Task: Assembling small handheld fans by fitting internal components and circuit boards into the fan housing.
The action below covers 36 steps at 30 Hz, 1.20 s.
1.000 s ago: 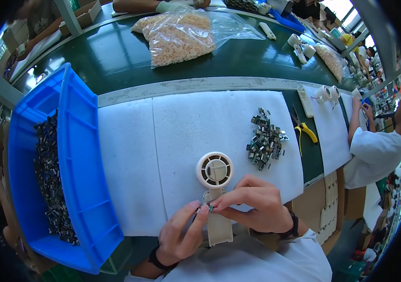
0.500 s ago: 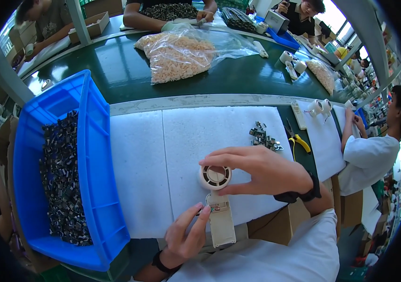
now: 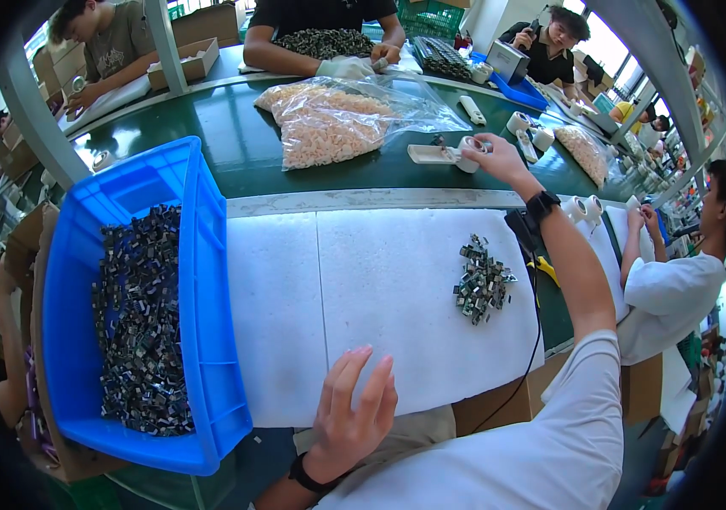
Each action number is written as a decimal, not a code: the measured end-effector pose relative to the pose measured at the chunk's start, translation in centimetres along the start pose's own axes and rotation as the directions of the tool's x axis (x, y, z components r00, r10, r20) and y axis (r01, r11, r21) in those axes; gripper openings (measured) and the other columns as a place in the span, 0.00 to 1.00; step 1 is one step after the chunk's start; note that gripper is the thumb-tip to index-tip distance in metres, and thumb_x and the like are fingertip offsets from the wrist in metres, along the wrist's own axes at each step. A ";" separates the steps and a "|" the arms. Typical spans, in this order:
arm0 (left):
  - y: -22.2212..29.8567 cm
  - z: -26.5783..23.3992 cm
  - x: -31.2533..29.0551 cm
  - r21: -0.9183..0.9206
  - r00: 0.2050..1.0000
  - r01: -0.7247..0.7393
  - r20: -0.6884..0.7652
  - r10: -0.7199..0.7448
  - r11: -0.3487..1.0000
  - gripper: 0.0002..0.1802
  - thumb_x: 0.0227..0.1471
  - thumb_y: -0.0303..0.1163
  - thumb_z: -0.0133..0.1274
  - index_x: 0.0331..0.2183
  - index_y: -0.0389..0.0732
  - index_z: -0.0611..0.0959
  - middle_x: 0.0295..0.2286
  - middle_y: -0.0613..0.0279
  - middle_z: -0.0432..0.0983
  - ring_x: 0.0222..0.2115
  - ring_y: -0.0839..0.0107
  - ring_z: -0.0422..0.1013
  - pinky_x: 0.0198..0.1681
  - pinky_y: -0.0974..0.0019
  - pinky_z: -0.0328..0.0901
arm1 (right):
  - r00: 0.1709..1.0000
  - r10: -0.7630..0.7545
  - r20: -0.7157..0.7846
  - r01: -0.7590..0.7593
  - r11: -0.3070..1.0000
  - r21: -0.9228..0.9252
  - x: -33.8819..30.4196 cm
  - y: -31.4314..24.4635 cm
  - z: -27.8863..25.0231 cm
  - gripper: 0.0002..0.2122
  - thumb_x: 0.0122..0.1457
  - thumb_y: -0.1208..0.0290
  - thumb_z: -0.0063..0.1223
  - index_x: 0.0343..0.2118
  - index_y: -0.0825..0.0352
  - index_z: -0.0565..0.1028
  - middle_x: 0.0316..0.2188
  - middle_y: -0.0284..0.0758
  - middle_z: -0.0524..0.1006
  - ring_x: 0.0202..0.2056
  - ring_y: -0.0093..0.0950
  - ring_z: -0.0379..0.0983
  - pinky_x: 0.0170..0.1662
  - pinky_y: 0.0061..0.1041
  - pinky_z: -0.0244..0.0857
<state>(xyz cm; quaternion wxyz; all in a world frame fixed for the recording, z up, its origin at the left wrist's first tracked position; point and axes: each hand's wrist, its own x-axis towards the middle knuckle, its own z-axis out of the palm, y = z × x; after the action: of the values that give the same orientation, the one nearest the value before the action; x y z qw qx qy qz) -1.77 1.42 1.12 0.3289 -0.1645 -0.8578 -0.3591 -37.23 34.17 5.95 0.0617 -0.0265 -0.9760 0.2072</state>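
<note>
Head view: right hand [image 3: 492, 159] had its fingers bent around the round end of the white gadget [image 3: 433, 154], likely the easiest part to grab; flat handle pointed left. Gadget was at the far green belt [image 3: 210, 127], right of the bag of pale bits [image 3: 333, 123]; couldn't tell if the belt took its weight. Left hand [image 3: 354, 416] was empty, fingers spread, over the foam mat [image 3: 397, 255]'s near edge. Board pile [image 3: 482, 282] sat mat-right, presumably for short reach; blue bin [image 3: 218, 340] left, probably bulk stock.
</note>
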 end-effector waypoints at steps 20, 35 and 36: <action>0.7 0.7 0.1 0.039 0.998 -0.047 0.044 0.045 0.998 0.19 0.46 0.20 0.60 0.43 0.37 0.80 0.43 0.49 0.75 0.43 0.51 0.73 0.45 0.57 0.71 | 0.827 -0.397 0.398 0.447 0.893 -0.039 -17.2 -5.6 -5.5 0.16 0.61 0.60 0.56 0.45 0.66 0.78 0.37 0.38 0.80 0.38 0.27 0.76 0.40 0.23 0.72; 0.6 0.6 0.0 0.042 0.998 -0.054 0.033 0.053 0.998 0.17 0.45 0.19 0.60 0.41 0.37 0.81 0.42 0.49 0.75 0.42 0.52 0.73 0.44 0.58 0.71 | 0.863 -0.314 0.395 0.237 0.943 0.232 -15.9 -5.6 -5.4 0.11 0.53 0.74 0.59 0.40 0.67 0.80 0.31 0.34 0.80 0.31 0.21 0.76 0.40 0.19 0.72; 0.7 0.6 0.0 0.043 0.998 -0.058 0.034 0.057 0.997 0.17 0.45 0.19 0.60 0.41 0.37 0.81 0.42 0.49 0.75 0.43 0.52 0.73 0.44 0.58 0.71 | 0.856 -0.344 0.386 0.264 0.933 0.246 -15.9 -5.4 -5.4 0.11 0.53 0.74 0.59 0.41 0.67 0.80 0.31 0.33 0.80 0.31 0.21 0.76 0.40 0.19 0.72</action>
<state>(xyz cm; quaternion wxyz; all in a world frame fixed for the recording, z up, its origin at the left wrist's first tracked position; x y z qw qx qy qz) -1.65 2.35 1.15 0.3285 -0.1876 -0.8657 -0.3277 -20.86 30.15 11.34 -0.1169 0.1799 -0.9343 0.2847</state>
